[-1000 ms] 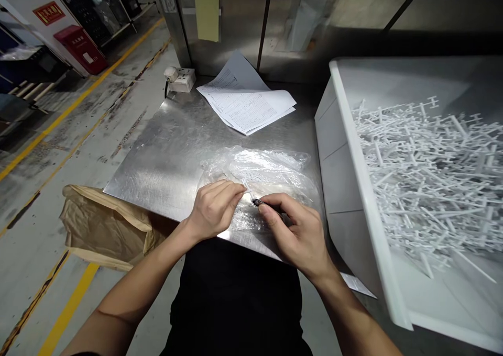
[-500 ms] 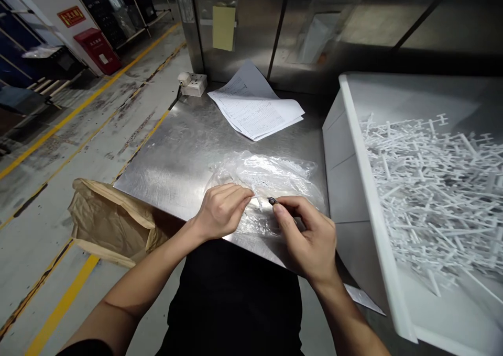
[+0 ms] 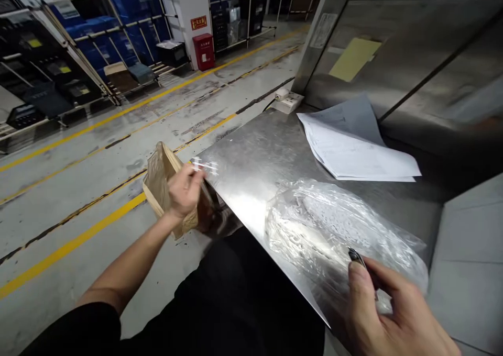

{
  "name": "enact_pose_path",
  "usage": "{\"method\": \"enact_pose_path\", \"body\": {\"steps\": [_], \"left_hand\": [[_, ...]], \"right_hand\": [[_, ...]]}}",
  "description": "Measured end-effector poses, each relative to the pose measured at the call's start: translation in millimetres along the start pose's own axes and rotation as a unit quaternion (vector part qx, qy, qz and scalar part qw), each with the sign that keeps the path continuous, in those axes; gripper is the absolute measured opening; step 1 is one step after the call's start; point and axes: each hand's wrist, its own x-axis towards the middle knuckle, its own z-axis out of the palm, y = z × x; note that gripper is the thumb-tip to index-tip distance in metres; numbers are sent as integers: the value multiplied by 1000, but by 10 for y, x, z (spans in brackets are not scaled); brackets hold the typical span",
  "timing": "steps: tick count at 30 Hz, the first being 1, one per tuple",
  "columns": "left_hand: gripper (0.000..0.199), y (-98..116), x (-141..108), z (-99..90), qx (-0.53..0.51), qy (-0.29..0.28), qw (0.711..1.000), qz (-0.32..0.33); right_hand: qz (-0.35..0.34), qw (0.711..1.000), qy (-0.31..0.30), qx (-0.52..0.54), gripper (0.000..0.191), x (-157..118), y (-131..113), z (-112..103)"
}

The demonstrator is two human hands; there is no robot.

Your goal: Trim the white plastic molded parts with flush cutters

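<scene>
My left hand [image 3: 185, 191] is closed on a small white branched plastic piece, a sprue [image 3: 205, 166], blurred by motion. It is above the mouth edge of the brown paper bag [image 3: 159, 175], beside the table corner. In my right hand [image 3: 393, 303] is a small dark shiny metal tool that looks like a nail clipper [image 3: 356, 256], gripped between thumb and fingers with its tip pointing up. Under and beyond that hand lies a crumpled clear plastic bag [image 3: 334, 214] on the steel table [image 3: 251, 152]. Its contents are hard to make out.
Printed papers [image 3: 353, 149] and a white power socket [image 3: 288, 100] lie at the table's back. A large white bin [image 3: 467, 241] stands at the right. Beyond the floor line are a red box [image 3: 203, 52] and shelving [image 3: 118, 31].
My left hand has moved left from the plastic bag to the paper bag, carrying the white sprue. The view has turned left. My right hand still holds the clipper, lower over the plastic bag.
</scene>
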Motion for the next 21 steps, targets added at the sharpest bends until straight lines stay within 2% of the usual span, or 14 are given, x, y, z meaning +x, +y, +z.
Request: {"method": "enact_pose_path", "body": {"steps": [1,2,3,4,5,7,9,11,13,16,17,19,21], "left_hand": [[27,-253,-16,-185,89,-15,994,-62],[34,-488,-40,-357,191,-53,972,-124],[38,-697,-68,-509,274,-115,939,-174],[37,-871,-97,-635,300,-154,921,-196],[33,-1007,-120,-731,318,-195,904,-208],[26,-1165,-126,-826,316,-259,889,-206],[26,-1189,-32,-788,312,-295,883,-190],[30,-1109,193,-626,307,-293,890,-167],[38,-951,532,-364,291,-265,910,-128],[37,-652,1103,126,234,-227,945,-9],[34,-560,1268,291,231,-244,942,22],[30,-417,1514,583,254,-311,914,59],[26,-342,1640,797,272,-357,890,76]], "right_hand": [[-9,1000,0,6,17,4,4,9],[-17,1000,2,11,15,7,8,20],[-25,1000,4,15,13,11,11,30],[-31,999,5,15,12,13,11,40],[-35,999,7,13,11,15,8,48],[-39,999,16,2,11,17,-8,60],[-45,999,15,-6,11,17,-28,68],[-49,999,5,-7,11,18,-39,76],[-55,998,0,-8,11,20,-33,86],[-75,997,2,-7,10,24,-2,97],[-81,997,0,-7,10,25,8,97],[-85,996,-3,-6,10,28,22,91],[-89,996,-2,-3,10,30,21,81]]}}
